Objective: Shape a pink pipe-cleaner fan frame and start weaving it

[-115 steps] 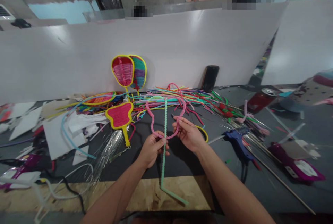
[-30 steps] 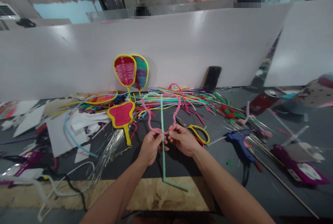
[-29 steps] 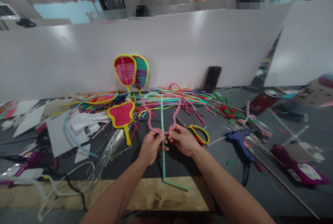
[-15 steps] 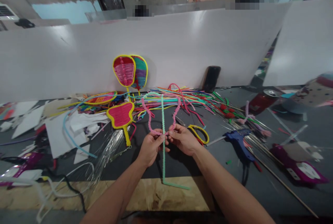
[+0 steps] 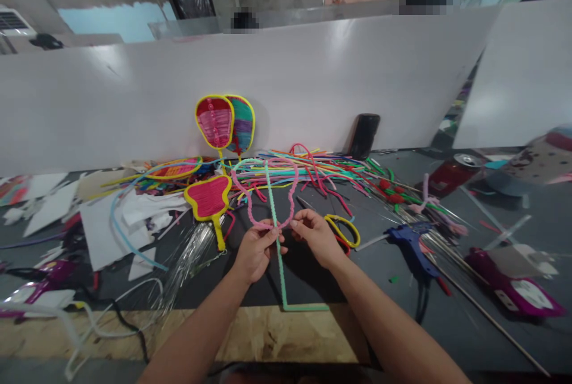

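My left hand (image 5: pixel 258 251) pinches a frame of twisted pipe cleaners at its lower joint. The frame is a rounded, pinched-in loop, with a pink pipe cleaner (image 5: pixel 295 184) at the sides and bottom and mint green at the top left. A mint green pipe cleaner (image 5: pixel 280 271) runs down through the middle and bends sharply right at its lower end. Beside the loop's lower right edge is my right hand (image 5: pixel 316 238), its thumb and fingertips drawn together; whether they grip the pink strand I cannot make out.
Behind lie loose pipe cleaners (image 5: pixel 339 172), with finished fans (image 5: pixel 213 200) to the left. Yellow-handled scissors (image 5: pixel 346 232), a blue glue gun (image 5: pixel 413 247) and a drink can (image 5: pixel 456 174) are on the right. A phone (image 5: pixel 364 136) leans on the white partition (image 5: pixel 295 86).
The frame has shifted left and tilted, its top leaning left and its lower stem swinging slightly right. My right fingers have moved away from the bottom joint, while my left hand keeps hold there.
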The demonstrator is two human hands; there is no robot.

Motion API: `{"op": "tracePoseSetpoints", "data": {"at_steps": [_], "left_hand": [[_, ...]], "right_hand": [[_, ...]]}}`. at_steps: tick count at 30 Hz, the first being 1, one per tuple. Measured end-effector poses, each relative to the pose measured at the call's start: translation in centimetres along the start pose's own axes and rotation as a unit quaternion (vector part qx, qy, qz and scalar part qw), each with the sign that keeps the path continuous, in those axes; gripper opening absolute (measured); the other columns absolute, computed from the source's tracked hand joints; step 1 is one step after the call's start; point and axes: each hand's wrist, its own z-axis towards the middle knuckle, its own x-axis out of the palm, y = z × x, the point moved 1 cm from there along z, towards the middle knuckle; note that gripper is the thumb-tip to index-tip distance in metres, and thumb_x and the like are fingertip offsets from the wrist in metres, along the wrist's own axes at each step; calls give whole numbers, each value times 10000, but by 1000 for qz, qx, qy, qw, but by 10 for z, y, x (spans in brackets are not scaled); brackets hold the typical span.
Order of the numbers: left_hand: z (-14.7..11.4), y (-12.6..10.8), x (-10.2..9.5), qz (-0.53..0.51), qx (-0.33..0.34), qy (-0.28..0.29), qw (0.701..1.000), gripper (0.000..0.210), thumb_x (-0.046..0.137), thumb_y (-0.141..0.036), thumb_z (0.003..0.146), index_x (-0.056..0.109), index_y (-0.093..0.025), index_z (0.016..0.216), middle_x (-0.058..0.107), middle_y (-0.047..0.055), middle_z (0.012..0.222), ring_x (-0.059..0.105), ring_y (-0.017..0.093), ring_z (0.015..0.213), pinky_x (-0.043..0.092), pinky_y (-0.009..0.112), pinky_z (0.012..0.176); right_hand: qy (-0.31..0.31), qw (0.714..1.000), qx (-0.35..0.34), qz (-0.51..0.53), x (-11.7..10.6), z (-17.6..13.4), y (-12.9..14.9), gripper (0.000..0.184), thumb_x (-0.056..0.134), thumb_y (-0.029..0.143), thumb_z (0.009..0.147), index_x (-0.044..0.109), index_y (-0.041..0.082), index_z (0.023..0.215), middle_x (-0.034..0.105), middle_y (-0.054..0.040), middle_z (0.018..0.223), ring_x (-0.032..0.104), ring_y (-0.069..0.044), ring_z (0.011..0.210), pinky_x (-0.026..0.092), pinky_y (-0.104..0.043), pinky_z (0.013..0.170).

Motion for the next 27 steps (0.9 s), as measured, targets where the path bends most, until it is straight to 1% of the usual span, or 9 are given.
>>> {"op": "tracePoseSetpoints", "data": {"at_steps": [2, 4, 6, 8, 10, 15, 19, 22, 27], "left_hand": [[1, -1, -1, -12, -1, -2, 1000, 256, 765, -204, 621, 602, -140, 808, 558, -26, 669, 550, 83, 583, 565, 233, 479], [1, 0, -2, -17, -5, 1, 1000, 243, 760, -197, 629, 602, -138, 804, 558, -24, 671, 548, 82, 584, 566, 236, 481], [2, 1, -2, -16, -11, 6, 1000, 237, 757, -194, 633, 601, -138, 802, 561, -20, 675, 549, 84, 585, 567, 241, 480], [2, 3, -2, -19, -16, 9, 1000, 240, 759, -190, 630, 601, -139, 803, 564, -18, 690, 554, 85, 591, 567, 241, 481], [3, 5, -1, -26, -19, 6, 999, 245, 765, -184, 621, 600, -140, 798, 561, -20, 708, 558, 82, 596, 568, 240, 486], [3, 6, 0, -35, -32, -3, 999, 249, 779, -192, 601, 609, -142, 777, 552, -28, 724, 551, 72, 594, 568, 238, 495], [3, 7, 0, -36, -29, -8, 999, 258, 788, -197, 585, 616, -136, 767, 554, -26, 719, 535, 66, 585, 560, 226, 496], [2, 8, 1, -34, -33, -9, 999, 262, 788, -199, 584, 613, -138, 770, 561, -24, 709, 537, 70, 585, 557, 226, 498], [2, 9, 2, -39, -35, -11, 999, 264, 787, -193, 584, 602, -139, 764, 565, -28, 684, 538, 69, 571, 552, 225, 503]], "right_hand": [[-34, 987, -98, -123, -1, -2, 1, 134, 649, 289, 738, 577, 196, 802, 564, 36, 655, 514, -90, 538, 422, -213, 522], [-22, 957, -172, -231, 0, -4, 1, 143, 585, 258, 786, 608, 207, 918, 623, 4, 758, 559, -111, 591, 455, -238, 579], [6, 929, -214, -302, 2, -6, 0, 221, 528, 229, 820, 610, 215, 1025, 669, -34, 897, 620, -140, 706, 483, -263, 671], [17, 907, -240, -346, 3, -6, -2, 230, 489, 214, 843, 620, 211, 1032, 684, -54, 966, 646, -158, 805, 488, -272, 742], [16, 888, -257, -381, 3, -6, -4, 213, 472, 211, 858, 635, 208, 994, 698, -55, 939, 653, -162, 825, 489, -266, 758], [10, 836, -294, -463, 2, -6, -5, 205, 451, 196, 875, 646, 208, 936, 704, -53, 852, 654, -152, 766, 476, -230, 699], [17, 796, -291, -530, 2, -6, -4, 212, 439, 149, 869, 641, 209, 888, 686, -49, 791, 634, -134, 706, 444, -203, 648], [22, 785, -287, -548, 2, -6, -3, 221, 427, 116, 857, 631, 200, 863, 672, -50, 774, 621, -134, 689, 427, -200, 628], [20, 784, -284, -552, 3, -6, -2, 222, 418, 90, 837, 615, 192, 833, 648, -38, 725, 595, -131, 650, 408, -196, 594]]}}
